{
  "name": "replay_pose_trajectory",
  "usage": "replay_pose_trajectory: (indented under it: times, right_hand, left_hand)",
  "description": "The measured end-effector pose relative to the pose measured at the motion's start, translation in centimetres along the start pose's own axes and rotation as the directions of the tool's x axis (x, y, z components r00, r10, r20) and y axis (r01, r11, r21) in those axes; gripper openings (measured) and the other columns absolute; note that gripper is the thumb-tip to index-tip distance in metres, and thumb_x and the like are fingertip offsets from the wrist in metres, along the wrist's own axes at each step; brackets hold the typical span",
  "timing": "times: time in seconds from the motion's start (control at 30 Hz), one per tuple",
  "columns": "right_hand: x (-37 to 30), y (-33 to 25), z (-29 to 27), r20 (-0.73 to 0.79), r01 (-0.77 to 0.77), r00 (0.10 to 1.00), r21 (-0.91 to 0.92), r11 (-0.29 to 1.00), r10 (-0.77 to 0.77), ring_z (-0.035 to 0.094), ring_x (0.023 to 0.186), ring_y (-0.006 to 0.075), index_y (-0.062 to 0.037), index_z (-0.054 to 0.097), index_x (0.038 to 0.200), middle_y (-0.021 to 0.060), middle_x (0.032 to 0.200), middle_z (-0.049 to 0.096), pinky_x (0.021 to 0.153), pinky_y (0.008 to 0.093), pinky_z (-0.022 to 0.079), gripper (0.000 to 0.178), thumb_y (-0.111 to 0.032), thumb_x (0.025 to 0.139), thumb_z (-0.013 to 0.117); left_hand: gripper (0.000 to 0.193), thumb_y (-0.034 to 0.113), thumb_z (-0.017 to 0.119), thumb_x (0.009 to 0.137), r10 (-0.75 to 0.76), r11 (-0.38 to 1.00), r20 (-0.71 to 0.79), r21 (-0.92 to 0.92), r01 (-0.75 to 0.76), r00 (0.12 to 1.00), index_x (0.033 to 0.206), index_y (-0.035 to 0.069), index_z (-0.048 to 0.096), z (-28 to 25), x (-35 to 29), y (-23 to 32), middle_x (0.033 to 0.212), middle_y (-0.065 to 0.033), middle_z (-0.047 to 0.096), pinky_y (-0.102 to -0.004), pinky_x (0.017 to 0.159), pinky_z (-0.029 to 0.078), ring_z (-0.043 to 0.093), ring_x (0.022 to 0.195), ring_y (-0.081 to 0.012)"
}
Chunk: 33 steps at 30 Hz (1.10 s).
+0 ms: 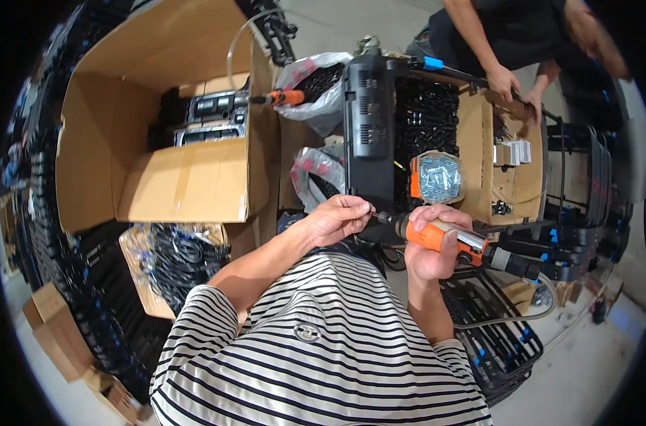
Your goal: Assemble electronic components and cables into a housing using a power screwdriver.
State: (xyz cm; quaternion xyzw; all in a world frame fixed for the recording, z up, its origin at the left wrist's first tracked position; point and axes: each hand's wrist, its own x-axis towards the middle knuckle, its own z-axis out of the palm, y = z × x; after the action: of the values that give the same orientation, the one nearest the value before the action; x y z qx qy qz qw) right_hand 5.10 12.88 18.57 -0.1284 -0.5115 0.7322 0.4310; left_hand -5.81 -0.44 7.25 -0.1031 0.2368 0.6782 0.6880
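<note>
My right hand (431, 265) grips an orange and silver air screwdriver (426, 235), which lies nearly level with its bit pointing left. A clear hose (549, 295) runs from its back end. My left hand (337, 219) is pinched at the bit's tip; whatever small piece sits between thumb and forefinger is too small to make out. Just beyond both hands stands a long black plastic part (370, 135) with slotted vents. To its right, an open box of silver screws (439, 177) rests by a heap of small black parts (426, 117).
A large open cardboard box (184, 181) holding black and silver parts stands at left. Another orange air tool (287, 97) lies by its edge, near plastic bags (330, 103) of black parts. At the far right, a co-worker's hands (504, 82) reach into a cardboard tray (475, 142). Black frames (493, 334) are stacked lower right.
</note>
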Motion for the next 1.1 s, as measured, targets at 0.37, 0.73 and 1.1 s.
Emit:
replay_pose_trajectory:
  times: [0.37, 0.73, 1.1]
  right_hand:
    - [11.4, 5.0, 0.3, -0.210, 0.163, 0.965, 0.015, 0.987, -0.156, 0.055, 0.073, 0.0207, -0.0054, 0.052, 0.102, 0.0139, 0.092, 0.060, 0.073, 0.0390, 0.045, 0.025, -0.029, 0.095, 0.051]
    - [28.4, 15.9, 0.4, -0.276, 0.198, 0.927, -0.216, 0.956, -0.255, 0.059, 0.065, 0.0179, 0.0009, 0.054, 0.092, 0.0151, 0.085, 0.064, 0.067, 0.0340, 0.051, 0.007, -0.005, 0.089, 0.058]
    - [33.0, 19.5, -1.3, -0.215, 0.103, 0.958, -0.351, 0.931, -0.187, 0.059, 0.064, 0.0165, 0.0009, 0.052, 0.097, 0.0138, 0.085, 0.064, 0.062, 0.0304, 0.051, 0.013, -0.002, 0.087, 0.061]
  left_hand:
    - [0.024, 0.017, 0.057, 0.097, 0.010, 1.000, 0.034, 0.024, -0.011, 0.999, 0.110, -0.003, 0.061, 1.3, 5.0, 8.9, 0.095, -0.0090, 0.065, -0.0264, 0.075, 0.052, 0.062, 0.081, -0.0154]
    - [0.023, 0.003, 0.050, 0.097, 0.127, 0.977, -0.324, 0.206, -0.061, 0.938, 0.118, -0.006, 0.054, -2.8, 5.2, 16.9, 0.104, -0.0143, 0.064, -0.0334, 0.092, 0.053, 0.065, 0.097, -0.0254]
    - [0.016, 0.008, 0.054, 0.097, 0.075, 0.965, -0.382, 0.259, 0.029, 0.921, 0.109, -0.002, 0.057, -9.2, 5.6, 18.1, 0.096, -0.0094, 0.064, -0.0291, 0.079, 0.055, 0.065, 0.084, -0.0203]
